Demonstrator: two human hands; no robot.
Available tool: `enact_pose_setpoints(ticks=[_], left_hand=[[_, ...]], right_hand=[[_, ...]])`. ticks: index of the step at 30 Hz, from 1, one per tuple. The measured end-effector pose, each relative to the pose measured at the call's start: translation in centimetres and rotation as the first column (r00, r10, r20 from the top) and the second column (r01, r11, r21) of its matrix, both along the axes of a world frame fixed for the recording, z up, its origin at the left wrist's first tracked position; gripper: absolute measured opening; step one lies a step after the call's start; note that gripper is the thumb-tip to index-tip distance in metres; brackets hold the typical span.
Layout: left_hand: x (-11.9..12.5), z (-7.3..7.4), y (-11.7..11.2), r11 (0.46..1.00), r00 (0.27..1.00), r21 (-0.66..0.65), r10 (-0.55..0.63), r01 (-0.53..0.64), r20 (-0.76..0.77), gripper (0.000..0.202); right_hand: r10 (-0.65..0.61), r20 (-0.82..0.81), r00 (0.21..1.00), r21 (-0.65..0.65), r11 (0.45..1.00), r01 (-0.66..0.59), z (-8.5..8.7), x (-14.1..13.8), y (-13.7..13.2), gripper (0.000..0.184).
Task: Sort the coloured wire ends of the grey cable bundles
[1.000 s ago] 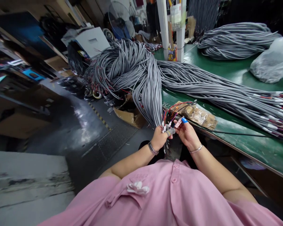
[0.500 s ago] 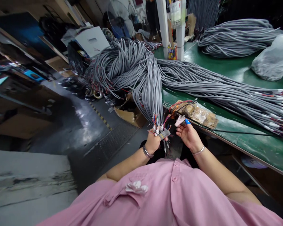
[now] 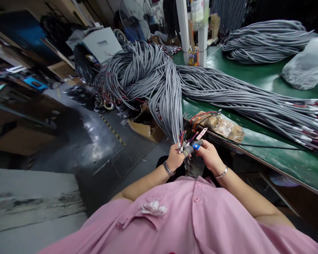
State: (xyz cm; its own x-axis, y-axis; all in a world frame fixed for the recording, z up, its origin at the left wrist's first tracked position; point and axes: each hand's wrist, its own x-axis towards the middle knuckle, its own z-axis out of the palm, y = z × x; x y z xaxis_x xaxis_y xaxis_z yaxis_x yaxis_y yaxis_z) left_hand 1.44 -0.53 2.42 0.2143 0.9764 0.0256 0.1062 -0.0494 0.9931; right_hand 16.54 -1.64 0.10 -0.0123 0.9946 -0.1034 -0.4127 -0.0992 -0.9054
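Observation:
My left hand point(image 3: 175, 158) is closed round the stripped ends of several grey cables point(image 3: 172, 116), which hang down from the bench. Coloured wires point(image 3: 183, 135) and white wrappings stick out above its fingers. Grey tape covers the thumb of this hand. Close beside it, my right hand point(image 3: 210, 157) is closed, its thumb in a blue cover point(image 3: 196, 146) pressed toward a finger at the wire ends. A small flat pink piece point(image 3: 201, 134) with dark spots juts up from the right hand; its exact kind is unclear. The fingertips partly hide the wires between the hands.
More grey cables point(image 3: 243, 95) lie along the green bench point(image 3: 270, 132), with a coil point(image 3: 267, 40) behind. A plastic bag point(image 3: 307, 63) sits at the right. A tape-wrapped wooden block point(image 3: 224, 127) lies at the bench edge. Below the cables stands an open cardboard box point(image 3: 145, 128).
My right hand has moved left and its thumb has closed in at the wires beside my left hand. The pink piece now points up and right. The left hand has shifted slightly right.

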Motion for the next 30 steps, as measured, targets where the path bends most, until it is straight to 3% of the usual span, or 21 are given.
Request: enact_pose_setpoints(ticks=[6, 11, 14, 17, 19, 21, 24, 26, 30], left_hand=[[0.2, -0.4, 0.2, 0.998, 0.998, 0.008, 0.058, -0.058, 0.017, 0.026], [0.6, -1.2, 0.6, 0.996, 0.989, -0.005, 0.092, -0.092, 0.118, 0.025], [0.9, -1.3, 0.7, 0.993, 0.966, -0.03, 0.119, -0.116, 0.229, 0.022], [1.3, -1.2, 0.9, 0.991, 0.945, -0.04, 0.136, -0.13, 0.299, 0.021], [1.6, -1.1, 1.0, 0.99, 0.94, -0.037, 0.144, -0.139, 0.308, 0.021], [1.8, -1.0, 1.2, 0.989, 0.945, -0.033, 0.149, -0.146, 0.293, 0.021], [1.9, -1.0, 1.3, 0.99, 0.954, -0.028, 0.143, -0.14, 0.262, 0.022], [1.9, -1.0, 1.4, 0.992, 0.963, -0.019, 0.127, -0.126, 0.239, 0.023], [2.0, -0.9, 1.4, 0.994, 0.979, 0.028, 0.102, -0.108, 0.175, 0.024]], right_hand=[[-0.084, -0.057, 0.995, -0.015, 0.996, 0.083, -0.8, -0.8, -0.5, 0.015], [-0.009, -0.329, 0.944, -0.115, 0.993, -0.03, -1.6, -0.1, 0.3, 0.021], [0.004, -0.466, 0.885, -0.172, 0.98, -0.095, -1.6, 1.1, 1.5, 0.039], [0.098, -0.436, 0.895, -0.136, 0.976, -0.173, -1.3, 1.9, 2.7, 0.046], [0.104, -0.334, 0.937, -0.078, 0.987, -0.138, -1.2, 2.1, 3.2, 0.039], [-0.016, -0.175, 0.984, -0.01, 1.0, 0.015, -1.3, 1.9, 3.3, 0.034], [-0.242, 0.026, 0.97, 0.086, 0.967, 0.239, -1.7, 1.6, 3.2, 0.04], [-0.228, 0.006, 0.974, 0.07, 0.971, 0.227, -2.0, 1.5, 3.3, 0.047], [-0.083, -0.285, 0.955, -0.091, 0.994, 0.06, -2.1, 1.4, 4.0, 0.045]])
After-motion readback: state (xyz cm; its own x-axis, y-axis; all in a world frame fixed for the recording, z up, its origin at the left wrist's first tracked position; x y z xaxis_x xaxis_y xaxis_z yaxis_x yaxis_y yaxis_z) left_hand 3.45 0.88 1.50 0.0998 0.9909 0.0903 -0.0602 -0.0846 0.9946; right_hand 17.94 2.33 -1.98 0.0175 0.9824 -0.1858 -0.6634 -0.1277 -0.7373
